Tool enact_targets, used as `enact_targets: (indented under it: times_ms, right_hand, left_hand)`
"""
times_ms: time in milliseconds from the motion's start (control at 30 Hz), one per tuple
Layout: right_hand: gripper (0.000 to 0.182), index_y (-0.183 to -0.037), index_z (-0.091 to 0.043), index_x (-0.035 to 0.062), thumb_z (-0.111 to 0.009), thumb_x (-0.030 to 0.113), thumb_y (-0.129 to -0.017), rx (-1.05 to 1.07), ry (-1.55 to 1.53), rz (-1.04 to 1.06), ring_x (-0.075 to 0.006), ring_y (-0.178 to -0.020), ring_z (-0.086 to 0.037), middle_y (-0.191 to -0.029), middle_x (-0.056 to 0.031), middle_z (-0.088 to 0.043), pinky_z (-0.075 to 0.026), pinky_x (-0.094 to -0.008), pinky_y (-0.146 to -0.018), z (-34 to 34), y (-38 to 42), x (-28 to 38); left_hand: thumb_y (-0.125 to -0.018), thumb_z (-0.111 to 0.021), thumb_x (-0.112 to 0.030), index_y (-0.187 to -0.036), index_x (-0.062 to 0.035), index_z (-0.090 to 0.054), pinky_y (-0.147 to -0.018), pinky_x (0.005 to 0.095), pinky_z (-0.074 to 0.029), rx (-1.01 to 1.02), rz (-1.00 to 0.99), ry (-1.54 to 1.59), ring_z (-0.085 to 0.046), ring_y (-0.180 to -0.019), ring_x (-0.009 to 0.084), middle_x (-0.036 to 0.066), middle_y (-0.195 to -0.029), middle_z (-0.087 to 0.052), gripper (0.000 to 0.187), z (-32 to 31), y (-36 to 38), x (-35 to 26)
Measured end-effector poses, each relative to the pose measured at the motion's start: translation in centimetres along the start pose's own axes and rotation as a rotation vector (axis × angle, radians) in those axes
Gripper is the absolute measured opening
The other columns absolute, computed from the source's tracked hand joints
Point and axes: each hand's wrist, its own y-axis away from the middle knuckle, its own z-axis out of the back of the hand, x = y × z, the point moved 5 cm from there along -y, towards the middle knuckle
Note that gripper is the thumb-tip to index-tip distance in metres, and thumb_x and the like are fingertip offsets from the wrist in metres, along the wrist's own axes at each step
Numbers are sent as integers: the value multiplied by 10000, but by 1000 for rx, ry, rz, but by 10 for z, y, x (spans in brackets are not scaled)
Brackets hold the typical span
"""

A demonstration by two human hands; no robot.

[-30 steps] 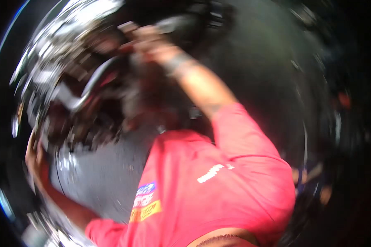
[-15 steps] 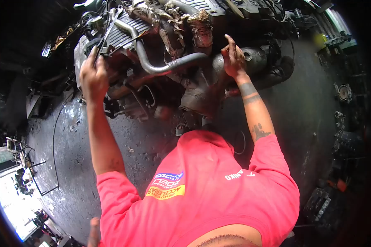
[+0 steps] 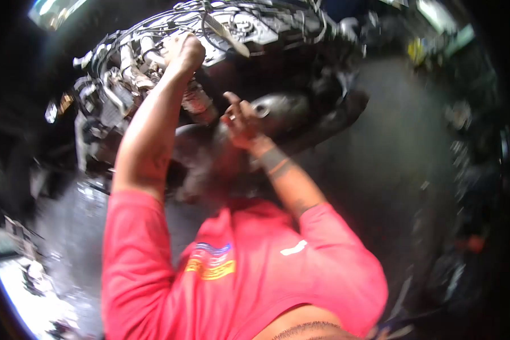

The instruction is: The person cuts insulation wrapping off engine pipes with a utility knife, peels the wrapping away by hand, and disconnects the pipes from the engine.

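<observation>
In the head view a large, dirty engine (image 3: 255, 28) with loose cables on top lies in front of me. My left hand (image 3: 185, 52) reaches over its top edge among the pipes, fingers curled and closed; what they hold, if anything, is hidden. Beside it is a pale, flat, blade-like piece (image 3: 228, 35). My right hand (image 3: 243, 123) is lower, fingers apart and holding nothing, next to a rounded metal canister (image 3: 283, 109) with a round port. A pipe in torn foil wrap (image 3: 198, 105) runs down between my hands.
Dark floor (image 3: 379, 170) stretches to the right of the engine. Blurred metal parts (image 3: 458, 116) lie along the right side. A yellow object (image 3: 417, 52) stands at the back right. Bright light falls in at the lower left (image 3: 31, 303).
My view has turned, so the engine sits further left. My left hand has moved up and right, from the engine's left side to its top. My right hand stays near the canister.
</observation>
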Motion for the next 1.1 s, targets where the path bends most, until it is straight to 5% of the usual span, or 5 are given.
enact_targets:
  times_ms: [700, 767, 800, 867, 1100]
  right_hand:
    - [662, -1286, -352, -24, -332, 533, -928, 113, -157, 64, -282, -747, -547, -755, -95, -574, -427, -410, -695, 4, -13, 2]
    - [523, -1214, -437, -5, -467, 424, -918, -11, -106, -21, -269, -723, -531, -753, -94, -570, -424, -397, -677, 8, -12, 5]
    - [457, -1172, -476, 3, -521, 372, -907, -81, -86, -80, -264, -715, -526, -748, -94, -566, -423, -392, -671, 9, -18, 6]
    - [222, -983, -573, 28, -610, 176, -822, -198, -5, -87, -271, -741, -522, -766, -93, -553, -428, -388, -695, 11, -21, 19]
    - [200, -802, -684, 140, -724, 296, -684, -285, 306, 52, -266, -993, -459, -998, -61, -535, -379, -411, -817, -25, -61, 98]
  left_hand:
    - [-812, -633, -272, -935, -69, -664, -593, 335, -544, 36, -293, -19, -664, -706, 251, 149, -884, -676, 239, 88, 20, 14]
    - [-817, -642, -279, -927, -64, -661, -568, 328, -551, 244, -189, -23, -666, -678, 248, 158, -874, -675, 242, 114, 54, 36]
    - [-785, -588, -186, -1032, -61, -647, -757, 371, -479, -389, -587, -223, -639, -808, 284, 151, -871, -654, 283, 106, 48, 76]
    - [-770, -627, -227, -973, -30, -653, -704, 364, -466, -144, -466, 33, -611, -735, 279, 149, -795, -637, 284, 105, 52, 131]
    - [-752, -687, -237, -995, -172, -689, -838, 384, -428, -245, -432, 129, -570, -918, 289, 121, -1042, -614, 252, 29, 47, 222]
